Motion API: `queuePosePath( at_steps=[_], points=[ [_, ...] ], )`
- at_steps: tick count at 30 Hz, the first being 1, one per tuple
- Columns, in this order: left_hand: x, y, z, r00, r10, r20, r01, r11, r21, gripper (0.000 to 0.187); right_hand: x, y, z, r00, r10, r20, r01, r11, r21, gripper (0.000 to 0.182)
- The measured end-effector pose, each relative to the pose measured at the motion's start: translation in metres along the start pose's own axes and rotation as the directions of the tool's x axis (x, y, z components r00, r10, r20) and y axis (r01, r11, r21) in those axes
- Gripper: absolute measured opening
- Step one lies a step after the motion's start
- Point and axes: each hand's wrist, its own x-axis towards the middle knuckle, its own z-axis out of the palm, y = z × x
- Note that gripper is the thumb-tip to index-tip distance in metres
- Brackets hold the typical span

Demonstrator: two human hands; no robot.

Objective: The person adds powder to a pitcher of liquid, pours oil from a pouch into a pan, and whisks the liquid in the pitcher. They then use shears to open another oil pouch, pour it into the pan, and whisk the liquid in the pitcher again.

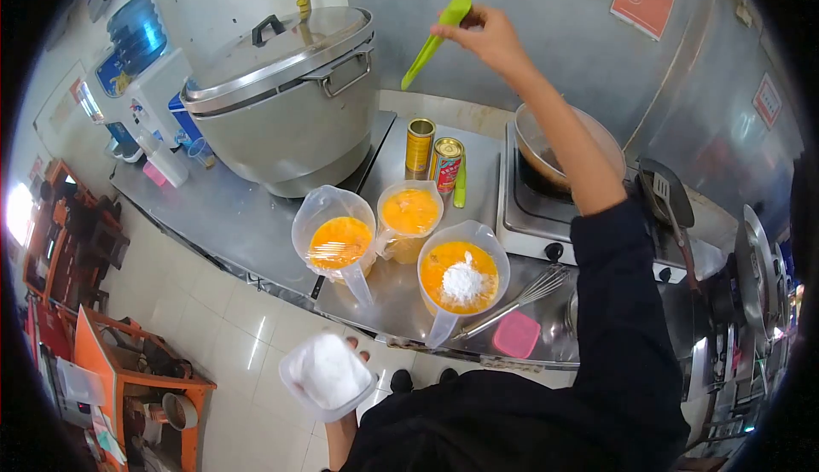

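High over the counter, my right hand (478,32) pinches a lime-green plastic utensil (431,49), long and narrow, slanting down to the left. Below, at the counter's front, my left hand (360,354) grips a clear plastic tub (293,373) of white powder (334,370); only some fingers show around it. A measuring jug (441,329) of orange-yellow liquid stands nearby with a mound of white powder (462,282) on top. Two more jugs hold similar liquid: one at left (307,210) and one behind (399,250). A wire whisk (512,303) lies beside the front jug.
A large lidded pot (290,122) stands on the left. Gold and red cans (445,165) stand mid-counter, beside another green utensil (461,189). A pan (589,131) rests on the stove (529,243). The pink lid (516,335) lies near the front edge.
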Motion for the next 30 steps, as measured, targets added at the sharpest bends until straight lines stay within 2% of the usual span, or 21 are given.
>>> queuePosePath(
  at_steps=[2,3,4,5,6,7,8,9,11,14,15,16,18,22,24,26,29,30],
  points=[
    [0.013,-0.002,0.002,0.99,-0.096,-0.107,0.111,0.984,0.141,0.085,-0.018,-0.039,-0.01,0.977,-0.215,-0.014,0.214,0.976,-0.032,0.039],
    [0.023,-0.01,0.006,0.989,-0.143,0.03,0.138,0.982,0.131,0.085,-0.034,-0.054,-0.013,0.957,-0.275,0.097,0.278,0.96,-0.027,0.041],
    [0.032,-0.018,0.01,0.98,-0.179,0.089,0.167,0.978,0.125,0.084,-0.052,-0.072,-0.015,0.921,-0.329,0.21,0.338,0.941,-0.01,0.043],
    [0.041,-0.026,0.014,0.966,-0.213,0.147,0.196,0.973,0.122,0.084,-0.074,-0.102,-0.019,0.905,-0.181,0.384,0.207,0.978,-0.027,0.044],
    [0.042,-0.033,0.017,0.983,-0.177,0.046,0.173,0.98,0.095,0.083,-0.097,-0.126,-0.02,0.837,-0.03,0.546,0.077,0.995,-0.064,0.046],
    [0.043,-0.041,0.019,0.989,-0.14,-0.055,0.143,0.987,0.075,0.082,-0.117,-0.128,-0.016,0.787,-0.139,0.601,0.253,0.961,-0.109,0.048],
    [0.042,-0.049,0.022,0.971,-0.04,-0.237,0.054,0.997,0.05,0.081,-0.134,-0.129,-0.013,0.716,-0.239,0.656,0.425,0.894,-0.139,0.049],
    [0.04,-0.053,0.025,0.966,-0.035,-0.257,0.049,0.998,0.047,0.081,-0.145,-0.136,-0.011,0.709,-0.233,0.665,0.415,0.901,-0.126,0.049],
    [0.036,-0.059,0.032,0.989,-0.107,-0.105,0.131,0.958,0.255,0.078,-0.162,-0.153,-0.009,0.448,-0.274,0.851,0.672,0.731,-0.118,0.047],
    [0.028,-0.065,0.028,0.99,-0.127,-0.064,0.141,0.936,0.323,0.077,-0.186,-0.166,-0.006,0.435,-0.32,0.842,0.688,0.721,-0.082,0.038],
    [0.023,-0.066,0.033,0.988,-0.14,-0.067,0.153,0.95,0.274,0.076,-0.192,-0.172,-0.006,0.41,-0.341,0.846,0.753,0.65,-0.102,0.033],
    [0.02,-0.068,0.035,0.987,-0.144,-0.077,0.159,0.949,0.271,0.076,-0.197,-0.175,-0.004,0.41,-0.337,0.848,0.746,0.658,-0.1,0.033],
    [0.017,-0.072,0.037,0.977,-0.164,-0.135,0.192,0.953,0.233,0.074,-0.204,-0.181,0.002,0.301,-0.412,0.86,0.848,0.529,-0.043,0.03],
    [0.009,-0.076,0.044,0.963,-0.2,-0.183,0.239,0.945,0.223,0.07,-0.207,-0.197,0.006,0.269,-0.409,0.872,0.849,0.528,-0.014,0.02],
    [0.004,-0.076,0.05,0.952,-0.204,-0.23,0.26,0.934,0.245,0.07,-0.207,-0.205,0.006,0.2,-0.395,0.897,0.956,0.279,-0.091,0.01],
    [0.001,-0.078,0.049,0.939,-0.202,-0.279,0.277,0.923,0.266,0.069,-0.211,-0.208,0.009,0.178,-0.377,0.909,0.963,0.256,-0.083,0.01],
    [0.0,-0.082,0.043,0.969,-0.201,-0.145,0.23,0.945,0.23,0.067,-0.217,-0.211,0.012,0.141,-0.364,0.921,0.969,0.243,-0.053,0.011],
    [-0.001,-0.084,0.043,0.967,-0.208,-0.145,0.237,0.944,0.229,0.066,-0.217,-0.213,0.013,0.128,-0.367,0.921,0.967,0.253,-0.034,0.012]
  ],
)
